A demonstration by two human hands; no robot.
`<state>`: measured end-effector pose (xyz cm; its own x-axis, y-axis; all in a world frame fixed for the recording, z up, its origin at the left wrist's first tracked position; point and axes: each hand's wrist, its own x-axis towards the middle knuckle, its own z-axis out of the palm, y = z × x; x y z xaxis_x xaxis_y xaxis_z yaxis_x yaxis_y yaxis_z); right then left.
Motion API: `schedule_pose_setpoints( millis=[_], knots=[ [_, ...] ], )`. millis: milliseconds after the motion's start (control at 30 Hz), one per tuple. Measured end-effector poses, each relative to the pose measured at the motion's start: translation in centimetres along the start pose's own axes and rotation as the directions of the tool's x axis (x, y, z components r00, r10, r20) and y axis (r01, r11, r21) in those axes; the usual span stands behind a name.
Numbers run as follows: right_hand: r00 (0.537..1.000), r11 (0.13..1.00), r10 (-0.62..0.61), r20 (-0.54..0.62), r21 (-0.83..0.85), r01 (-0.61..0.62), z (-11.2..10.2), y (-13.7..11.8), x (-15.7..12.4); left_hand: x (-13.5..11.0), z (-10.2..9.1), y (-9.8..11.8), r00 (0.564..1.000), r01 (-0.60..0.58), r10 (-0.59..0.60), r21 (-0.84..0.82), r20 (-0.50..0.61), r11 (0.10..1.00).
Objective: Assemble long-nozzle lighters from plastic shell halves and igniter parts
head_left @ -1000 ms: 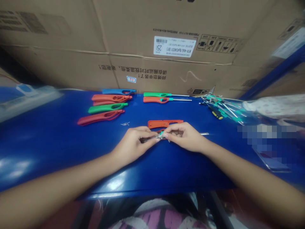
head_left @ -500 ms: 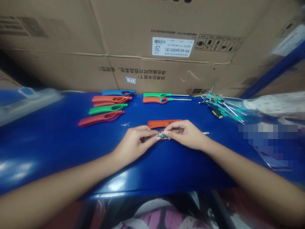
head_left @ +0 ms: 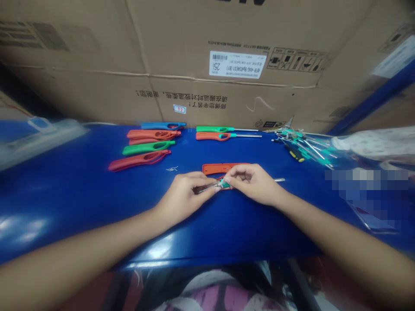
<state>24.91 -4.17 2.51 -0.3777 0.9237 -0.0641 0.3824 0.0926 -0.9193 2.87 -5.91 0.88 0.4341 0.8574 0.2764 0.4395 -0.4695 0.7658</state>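
Pinch grip just below centre frame: right hand (head_left: 254,183) has thumb and fingertips together on the teal part (head_left: 225,184). Fingertip hold suits something this small. Exact contact point too fine to tell.

Left hand (head_left: 180,193) is closed around a slim dark piece (head_left: 205,187), thumb on the near side, fingers on the far side. Looks like the steadying hold: its end points right, straight at the teal part, so both hands meet at one spot.

Metal tube (head_left: 279,179) sticks out right of the right hand, rest hidden; can't tell if it joins the teal part. Orange half-shell (head_left: 213,168) lies flat just above the hands, probably parked there for short reach.

Left of centre, red shell (head_left: 140,160), green shell (head_left: 147,148), orange shells (head_left: 152,135) and blue shell (head_left: 162,126) lie roughly parallel, clear of the forearms, likely for easy sorting. Green lighter (head_left: 212,129) and orange lighter (head_left: 212,136) are lined up at upper centre, rods to the right.

Loose pile (head_left: 306,144) at right of frame is tangled, likely just dumped on the blue desk (head_left: 227,233). Carton (head_left: 181,47) behind acts as backstop, I'd guess
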Motion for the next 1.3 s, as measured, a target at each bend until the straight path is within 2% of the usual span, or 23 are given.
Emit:
schedule_pose_setpoints(
  millis=[233, 667, 1067, 1300],
  knots=[
    [1.000, 0.999, 0.000, -0.006, 0.038, 0.001, -0.03, 0.11, 0.06, 0.05, -0.17, 0.06, 1.000, 0.004, -0.004, -0.002, -0.014, 1.000],
    [0.999, 1.000, -0.014, -0.029, -0.026, 0.013, 0.37, 0.24, -0.21, 0.01, -0.10, -0.23, 1.000, -0.014, 0.014, -0.012, 0.001, 1.000],
    [1.000, 1.000, 0.008, -0.021, 0.025, -0.008, 0.35, 0.19, -0.03, 0.07, -0.08, -0.09, 1.000, -0.017, 0.017, -0.009, -0.015, 1.000],
    [1.000, 1.000, 0.020, -0.023, -0.010, -0.020, 0.43, -0.21, -0.39, 0.08, -0.13, -0.12, 1.000, -0.019, 0.019, -0.030, -0.006, 0.999]
  ],
)
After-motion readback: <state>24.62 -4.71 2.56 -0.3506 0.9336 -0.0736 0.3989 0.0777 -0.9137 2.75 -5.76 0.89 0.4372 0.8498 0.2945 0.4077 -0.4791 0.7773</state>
